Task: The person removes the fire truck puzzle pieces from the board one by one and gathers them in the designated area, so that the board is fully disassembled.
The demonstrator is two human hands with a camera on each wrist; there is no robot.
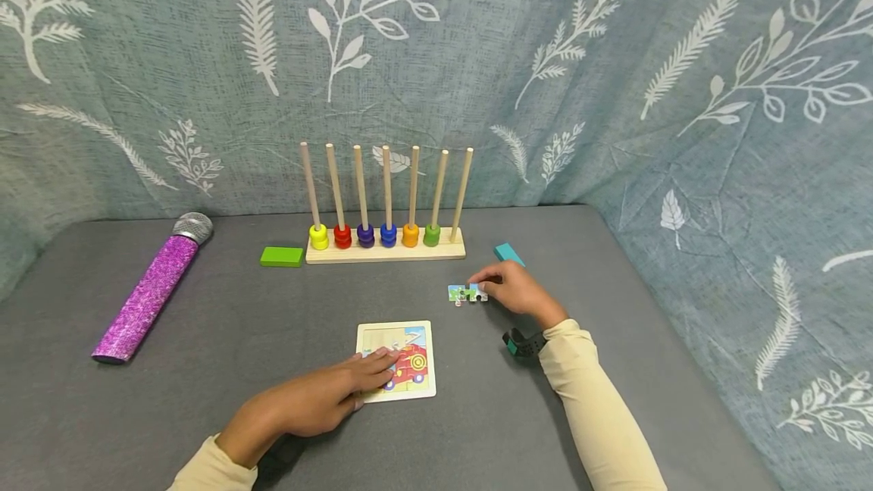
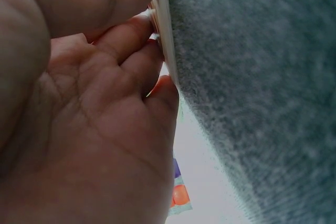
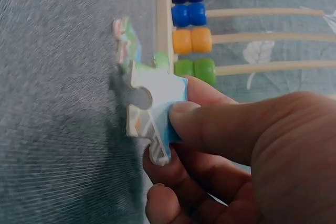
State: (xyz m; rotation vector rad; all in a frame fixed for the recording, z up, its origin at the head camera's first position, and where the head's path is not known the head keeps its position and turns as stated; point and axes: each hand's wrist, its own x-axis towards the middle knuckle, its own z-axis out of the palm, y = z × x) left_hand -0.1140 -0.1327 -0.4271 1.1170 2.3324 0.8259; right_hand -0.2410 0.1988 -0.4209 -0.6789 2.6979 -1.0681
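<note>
At the left, the left hand [image 1: 334, 392] rests on the puzzle tray [image 1: 402, 398], its fingers fairly straight across the left part of the board and its thumb by the near-left edge; it pinches no loose piece. A bare patch of wood shows in the tray's far-left part, beyond those fingers, while the red picture fills much of its right side. The tray lies nearly square to the person.

Farther off and to the right of the tray, a loose puzzle piece [image 1: 457, 292] lies on the table [image 1: 498, 415]. Just to its right is the held puzzle piece [image 3: 163, 98], gripped between the thumb and fingers of the right hand [image 1: 521, 292]; whether the two pieces touch cannot be told. The held piece is roughly square, without a clear long axis, and its notched edge faces away from the thumb. From the right fingers, then, the bare patch lies to the left and nearer the person, with the left hand much closer to it than the right.
</note>
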